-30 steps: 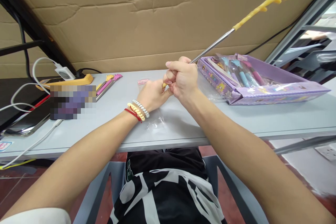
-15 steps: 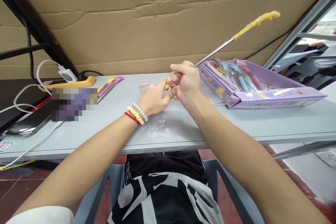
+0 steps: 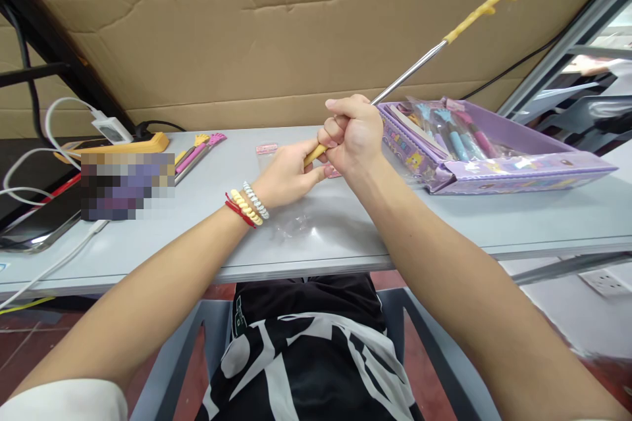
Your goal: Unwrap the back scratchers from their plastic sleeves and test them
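Together, the hands (image 3: 286,174) (image 3: 363,135) (right one fisted) hold a slanting yellow-ended rod (image 3: 409,72).

purple box (image 3: 533,173) on grey desk (image 3: 543,220)

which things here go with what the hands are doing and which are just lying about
Belong:
- yellow-tipped rod, in left hand and right hand
- likely purple box, wrapped sticks, loose sticks

Lying about:
- phone
- white charger
- yellow power strip

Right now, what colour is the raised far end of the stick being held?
The stick's far end is yellow; the head view shows it best.
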The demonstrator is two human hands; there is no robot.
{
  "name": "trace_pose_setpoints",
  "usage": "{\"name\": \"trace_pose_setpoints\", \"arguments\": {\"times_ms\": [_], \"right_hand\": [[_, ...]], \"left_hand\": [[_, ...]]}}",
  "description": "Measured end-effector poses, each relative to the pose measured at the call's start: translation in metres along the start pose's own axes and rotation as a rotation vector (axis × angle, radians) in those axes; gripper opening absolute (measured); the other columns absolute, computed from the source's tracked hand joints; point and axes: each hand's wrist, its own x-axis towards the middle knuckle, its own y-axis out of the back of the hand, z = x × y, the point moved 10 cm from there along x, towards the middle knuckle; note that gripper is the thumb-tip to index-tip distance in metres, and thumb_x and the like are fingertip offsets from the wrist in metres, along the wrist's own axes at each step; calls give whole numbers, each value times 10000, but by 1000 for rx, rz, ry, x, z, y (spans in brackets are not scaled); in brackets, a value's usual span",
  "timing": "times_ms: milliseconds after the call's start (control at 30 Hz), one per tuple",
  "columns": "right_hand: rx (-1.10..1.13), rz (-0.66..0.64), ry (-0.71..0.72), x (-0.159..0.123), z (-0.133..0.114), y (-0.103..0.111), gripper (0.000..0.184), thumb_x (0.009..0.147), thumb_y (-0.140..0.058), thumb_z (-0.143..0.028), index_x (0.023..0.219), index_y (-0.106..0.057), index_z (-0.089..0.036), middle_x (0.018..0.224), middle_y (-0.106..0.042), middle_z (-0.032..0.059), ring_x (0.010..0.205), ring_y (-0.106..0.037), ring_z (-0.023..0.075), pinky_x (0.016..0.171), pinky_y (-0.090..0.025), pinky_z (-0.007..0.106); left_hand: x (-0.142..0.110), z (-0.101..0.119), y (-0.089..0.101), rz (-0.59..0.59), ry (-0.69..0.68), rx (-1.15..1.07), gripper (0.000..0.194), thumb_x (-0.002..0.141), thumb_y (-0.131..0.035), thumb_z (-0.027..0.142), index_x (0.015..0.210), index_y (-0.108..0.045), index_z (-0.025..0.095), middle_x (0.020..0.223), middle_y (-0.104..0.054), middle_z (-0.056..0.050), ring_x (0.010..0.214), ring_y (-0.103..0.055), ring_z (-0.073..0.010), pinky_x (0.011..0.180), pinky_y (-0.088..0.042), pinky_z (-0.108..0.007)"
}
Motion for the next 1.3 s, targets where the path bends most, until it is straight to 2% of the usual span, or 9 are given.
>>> {"name": "trace_pose_setpoints", "arguments": {"times_ms": [200,333,467,600,733,1033,1300], "right_hand": [[-18,-5,-14,-4,4,-4,560,703,-631,-95,666,-87,-226,437,-117,-127,314,-159,17,342,-187,209],[-51,-1,-32,-8,7,-7,548,710,-620,-89,660,-92,-228,435,-118,-127,316,-165,17,350,-194,207],[-69,-44,-23,-10,8,-12,527,703,-597,-59,655,-101,-231,440,-141,-123,325,-187,19,357,-205,206],[-90,-58,-20,-14,9,-15,499,708,-585,-57,652,-121,-231,446,-150,-120,328,-193,18,360,-214,204],[-92,-33,-20,-18,7,-15,486,712,-571,-45,641,-127,-230,443,-146,-117,328,-190,15,358,-213,204],[-96,-15,37,-23,-1,-16,565,724,-660,-116,644,-113,-235,451,-137,-115,339,-184,19,360,-228,212],[-89,14,60,-22,-5,-14,569,714,-677,-152,623,-120,-227,439,-167,-106,329,-210,28,357,-249,221]], "left_hand": [[2,-10,-11,-67,5,-174,342,835,-632,477,761,-434,208,633,-322,63,546,-286,-90,500,-289,-259],[3,-15,-9,-37,-12,-53,360,836,-639,518,824,-452,211,583,-301,79,511,-281,-89,484,-271,-255],[2,-12,-4,34,-62,73,321,827,-644,478,828,-466,210,540,-315,81,480,-305,-95,476,-261,-265],[2,-10,-4,33,-67,134,278,823,-606,436,752,-463,208,518,-307,78,465,-298,-92,470,-241,-266],[2,-5,-1,47,-64,189,307,812,-584,413,673,-402,210,522,-364,64,475,-316,-86,482,-269,-257],[2,-1,5,80,-63,327,393,793,-587,473,621,-344,215,496,-340,64,453,-288,-86,477,-243,-267],[3,-4,5,108,-15,433,310,816,-611,474,687,-508,212,505,-398,53,444,-343,-106,512,-271,-281]]}}
